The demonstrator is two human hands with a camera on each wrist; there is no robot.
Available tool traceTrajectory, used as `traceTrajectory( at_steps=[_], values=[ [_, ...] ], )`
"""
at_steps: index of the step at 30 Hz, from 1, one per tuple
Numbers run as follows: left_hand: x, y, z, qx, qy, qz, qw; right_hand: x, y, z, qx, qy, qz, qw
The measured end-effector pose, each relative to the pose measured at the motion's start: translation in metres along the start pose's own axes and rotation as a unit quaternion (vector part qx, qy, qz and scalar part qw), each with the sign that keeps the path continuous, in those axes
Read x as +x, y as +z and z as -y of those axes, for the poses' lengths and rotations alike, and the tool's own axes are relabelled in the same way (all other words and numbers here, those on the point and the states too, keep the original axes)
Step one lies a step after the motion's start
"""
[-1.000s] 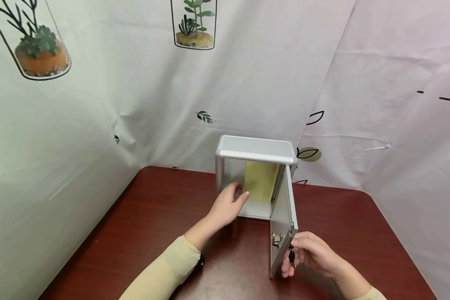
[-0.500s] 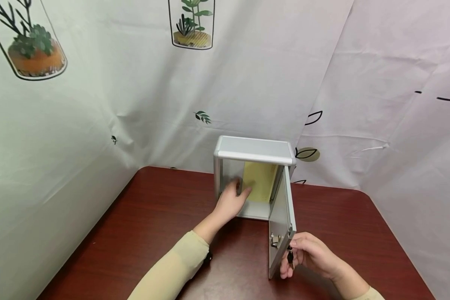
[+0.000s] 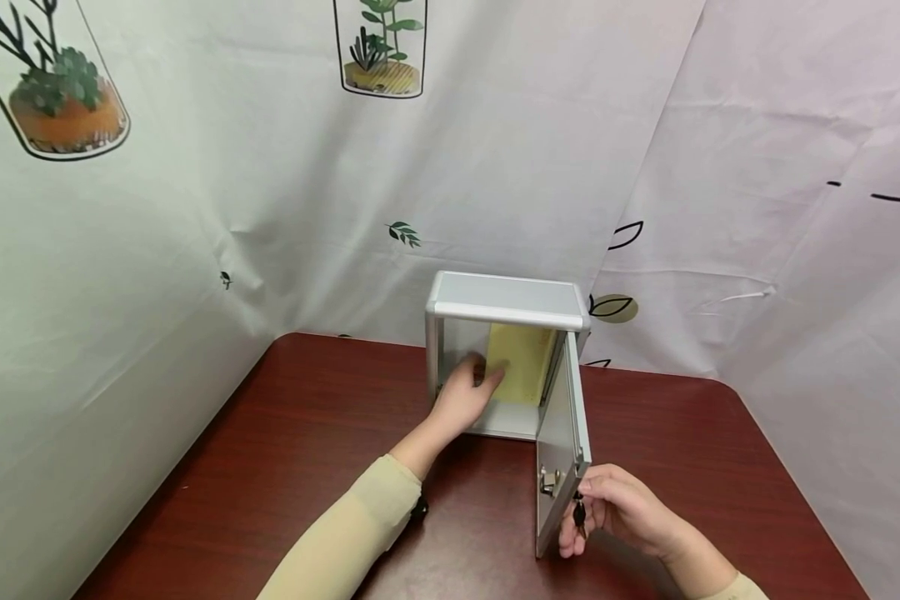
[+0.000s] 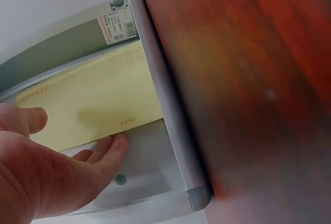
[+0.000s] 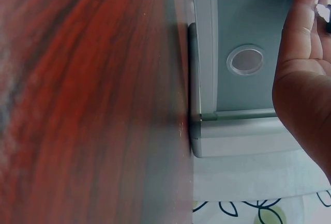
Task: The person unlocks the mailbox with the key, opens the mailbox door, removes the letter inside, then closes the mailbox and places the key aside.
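A silver-grey metal box (image 3: 504, 298) stands on the table with its door (image 3: 557, 433) swung out towards me. Inside, a yellow envelope (image 3: 523, 360) leans against the back wall. My left hand (image 3: 461, 400) reaches into the box. In the left wrist view its fingertips (image 4: 120, 142) are at the envelope's long edge, while the thumb stands in front of the envelope's face, apart from it. At the outer side of the door, my right hand (image 3: 630, 508) pinches a key at the lock, whose inner part (image 3: 549, 481) shows. A black-headed key (image 3: 579, 513) hangs below the thumb.
The red-brown wooden table (image 3: 307, 433) spreads around the box. Pale cloth with printed plants (image 3: 495, 167) hangs behind and at both sides, close behind the box. A round window (image 5: 246, 60) shows in a grey panel in the right wrist view.
My left hand has moved slightly farther into the box, its thumb now over the left part of the envelope. The right hand and the door have stayed about where they were.
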State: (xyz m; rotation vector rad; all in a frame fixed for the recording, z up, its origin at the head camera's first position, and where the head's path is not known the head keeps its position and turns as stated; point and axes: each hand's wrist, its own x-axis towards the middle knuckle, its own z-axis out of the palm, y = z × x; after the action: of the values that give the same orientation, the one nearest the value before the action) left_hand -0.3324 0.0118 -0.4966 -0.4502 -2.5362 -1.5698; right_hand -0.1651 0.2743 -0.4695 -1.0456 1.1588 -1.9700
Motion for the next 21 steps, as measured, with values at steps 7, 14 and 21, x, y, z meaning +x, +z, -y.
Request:
traceTrajectory(
  at_steps=[7,14,21],
  values=[
    [0.002,-0.005,-0.011,0.014,0.028,0.013,0.9994,0.0,0.001,0.001,-0.007,0.005,-0.001,1.0],
    [0.008,-0.001,-0.009,0.012,0.027,0.011,0.9995,-0.001,0.0,0.002,-0.012,0.004,-0.007,1.0],
    [0.023,0.012,0.006,-0.006,0.021,0.019,0.9996,-0.001,0.001,0.003,-0.012,0.009,-0.014,1.0]
  ],
)
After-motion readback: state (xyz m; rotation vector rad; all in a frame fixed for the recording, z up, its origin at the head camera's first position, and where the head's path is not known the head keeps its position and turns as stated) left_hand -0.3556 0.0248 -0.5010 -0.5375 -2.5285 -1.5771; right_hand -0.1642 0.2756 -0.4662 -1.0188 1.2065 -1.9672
